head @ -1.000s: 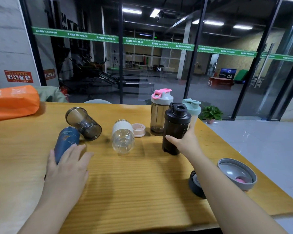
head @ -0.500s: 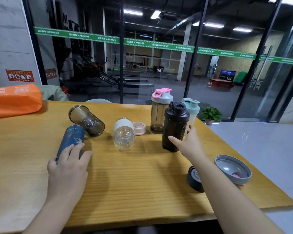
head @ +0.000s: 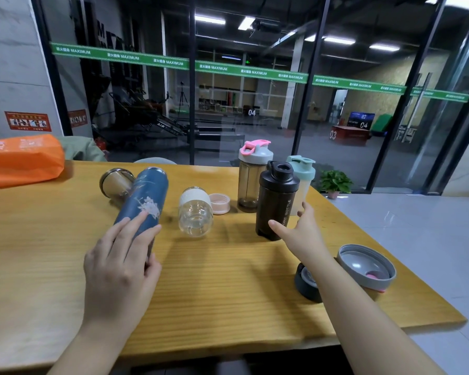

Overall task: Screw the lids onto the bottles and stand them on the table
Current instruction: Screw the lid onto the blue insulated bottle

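Fingers: I'm seeing my left hand point(head: 119, 269) wrapping its fingers point(head: 136, 223) round the blue bottle point(head: 144, 201); right hand point(head: 301, 234) is spreading beside the black bottle point(head: 275, 201), holding nothing.
Table point(head: 214, 293): carrying everything.
Blue bottle: flower-printed, lying left of centre, tilting up, pointing away.

Dim ceiling-strip lighting, soft shadows across the table point(head: 228, 280), wide-angle edge distortion.

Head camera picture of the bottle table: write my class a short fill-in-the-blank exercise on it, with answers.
1. The left hand grips the ____ bottle.
2. The black bottle stands ____ with its lid on.
3. The clear glass bottle lies on its ____.
4. The right hand holds ____.

Answers: blue; upright; side; nothing
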Motion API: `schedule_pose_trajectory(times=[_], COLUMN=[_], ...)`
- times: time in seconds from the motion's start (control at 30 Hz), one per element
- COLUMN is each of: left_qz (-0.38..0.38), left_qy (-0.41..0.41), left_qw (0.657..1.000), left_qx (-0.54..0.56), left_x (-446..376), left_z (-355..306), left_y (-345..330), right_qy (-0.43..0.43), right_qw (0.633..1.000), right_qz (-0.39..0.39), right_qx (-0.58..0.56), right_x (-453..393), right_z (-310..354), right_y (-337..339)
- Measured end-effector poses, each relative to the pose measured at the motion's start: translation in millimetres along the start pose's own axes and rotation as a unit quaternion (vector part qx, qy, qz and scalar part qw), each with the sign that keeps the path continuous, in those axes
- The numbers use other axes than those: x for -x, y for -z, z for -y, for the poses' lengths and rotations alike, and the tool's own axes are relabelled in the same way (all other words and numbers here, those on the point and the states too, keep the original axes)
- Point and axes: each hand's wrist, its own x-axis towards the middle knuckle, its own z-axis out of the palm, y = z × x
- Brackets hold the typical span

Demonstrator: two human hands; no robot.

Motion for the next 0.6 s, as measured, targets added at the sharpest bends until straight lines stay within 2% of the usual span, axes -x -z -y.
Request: schedule_pose_trajectory(times=[0.13,0.2,0.27,0.33,0.37,0.43,0.5,0.6], left_qz=[-0.017,-0.026,-0.037,-0.048,-0.053,-0.063,-0.058,-0.025], left_qy=[0.033,0.113,0.218,0.302,0.336,0.399,0.434,0.439], left_qw=[0.993,0.968,0.915,0.858,0.824,0.728,0.648,0.586], left_qx=[0.115,0.222,0.337,0.413,0.452,0.554,0.623,0.68], left_x=[-4,-6,-7,-8,-8,-12,-15,-15], left_z=[-8,-12,-19,-25,-26,-28,-29,-31], left_y=[1,5,9,9,7,3,0,-3], right_qy=[0.003,0.041,0.097,0.113,0.103,0.05,-0.019,-0.063], right_qw=[1.0,0.996,0.991,0.993,0.992,0.98,0.954,0.921], right_qz=[-0.02,-0.068,-0.086,-0.021,0.029,0.139,0.236,0.298], right_qx=[0.006,0.027,0.02,-0.038,-0.069,-0.13,-0.185,-0.244], right_x=[5,10,18,25,27,31,35,39], right_z=[-2,-1,6,20,26,40,53,65], right_y=[-2,-3,-6,-14,-21,-36,-51,-68])
